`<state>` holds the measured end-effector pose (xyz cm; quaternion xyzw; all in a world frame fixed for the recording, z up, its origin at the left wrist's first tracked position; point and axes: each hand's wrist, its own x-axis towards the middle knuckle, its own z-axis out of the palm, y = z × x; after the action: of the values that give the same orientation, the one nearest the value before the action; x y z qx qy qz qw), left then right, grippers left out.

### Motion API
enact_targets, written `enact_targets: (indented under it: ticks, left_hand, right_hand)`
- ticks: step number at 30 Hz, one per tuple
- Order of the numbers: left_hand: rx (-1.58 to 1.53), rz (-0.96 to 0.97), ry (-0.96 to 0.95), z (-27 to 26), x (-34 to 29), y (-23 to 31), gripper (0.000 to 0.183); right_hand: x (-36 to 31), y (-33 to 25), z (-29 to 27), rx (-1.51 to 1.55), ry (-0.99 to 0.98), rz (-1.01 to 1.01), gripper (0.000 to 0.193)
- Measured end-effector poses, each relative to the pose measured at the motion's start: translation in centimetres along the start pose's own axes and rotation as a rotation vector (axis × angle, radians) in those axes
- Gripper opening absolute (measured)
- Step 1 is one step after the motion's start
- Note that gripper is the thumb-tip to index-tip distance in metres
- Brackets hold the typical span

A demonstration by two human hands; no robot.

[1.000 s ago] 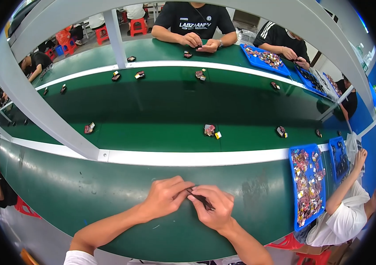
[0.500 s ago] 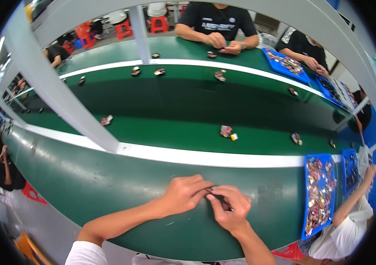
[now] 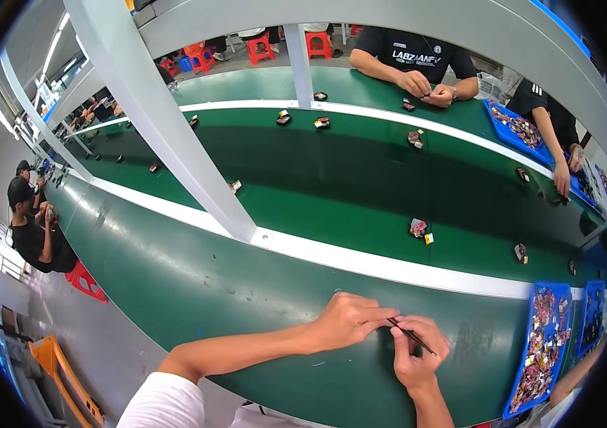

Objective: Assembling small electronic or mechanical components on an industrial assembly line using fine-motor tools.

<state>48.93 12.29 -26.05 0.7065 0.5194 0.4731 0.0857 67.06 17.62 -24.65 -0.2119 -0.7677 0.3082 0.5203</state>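
My left hand (image 3: 352, 322) reaches in over the green table, its thumb and fingertips closed in a pinch. They meet the fingers of my right hand (image 3: 421, 355), also closed. Between the two hands runs a thin dark strip (image 3: 417, 341), its far end at the left fingertips and its near end poking out past my right palm. Its exact kind is too small to make out. Both hands hold it slightly above the green tabletop (image 3: 275, 285).
Blue trays of small shiny parts (image 3: 529, 378) and dark pieces (image 3: 590, 321) stand at right. Beyond the white rail, a green belt (image 3: 332, 214) carries small clusters (image 3: 419, 228). A grey post (image 3: 168, 121) rises at left. People sit across the belt (image 3: 417, 60) and at far left (image 3: 36, 228).
My view has swung left, so the table and trays sit farther right. More of the dark strip shows across my right hand. At far right, a co-worker's hand now reaches over the belt.
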Motion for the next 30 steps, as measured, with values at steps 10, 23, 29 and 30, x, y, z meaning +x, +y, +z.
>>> enact_targets:
  ticks: [10, 23, 29, 30]
  left_hand:
    - [-0.015, -0.024, -0.004, 1.5, 0.6, 0.2, 0.027]
    - [-0.116, -0.193, 0.018, 3.2, 1.3, 1.3, 0.027]
    - [-0.601, -0.724, -0.103, 1.3, 3.5, 1.3, 0.033]
    - [-0.67, -0.678, -0.053, 0.7, 3.9, 0.8, 0.03]
  right_hand:
    - [0.0, 0.9, -1.3, -0.073, -0.004, -0.031, 0.02]
    - [0.1, 2.1, -2.6, -0.05, 0.098, 0.026, 0.018]
    - [0.5, 3.0, -3.7, -0.047, 0.175, 0.085, 0.017]
    - [0.6, 3.0, -3.7, -0.032, 0.182, 0.088, 0.017]
